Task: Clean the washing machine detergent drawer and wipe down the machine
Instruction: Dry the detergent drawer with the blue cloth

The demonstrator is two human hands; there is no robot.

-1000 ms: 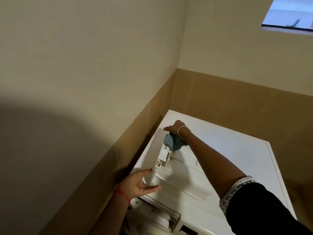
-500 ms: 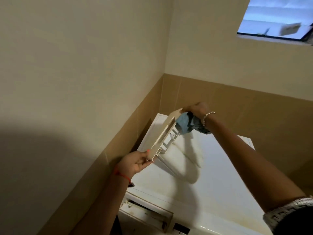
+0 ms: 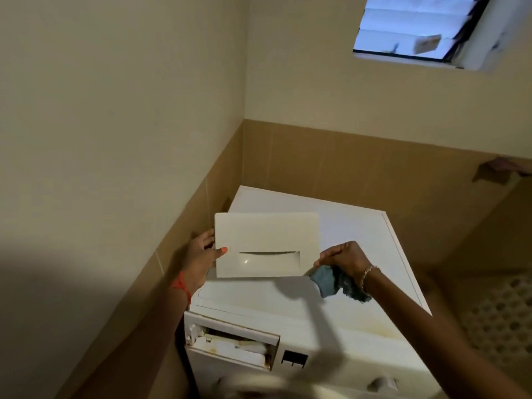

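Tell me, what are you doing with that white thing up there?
A person is cleaning a washing machine's detergent drawer. It is pulled right out and held up over the washing machine, front panel facing the camera. The left hand grips its left edge, and the right hand holds its lower right corner along with a blue-grey cloth. Below, the drawer slot gapes open and looks grimy.

A louvred window (image 3: 417,27) sits high in the cream wall (image 3: 115,96), above a tan tile band (image 3: 359,165).

left hand (image 3: 201,256) pinching, right hand (image 3: 344,257) fisted
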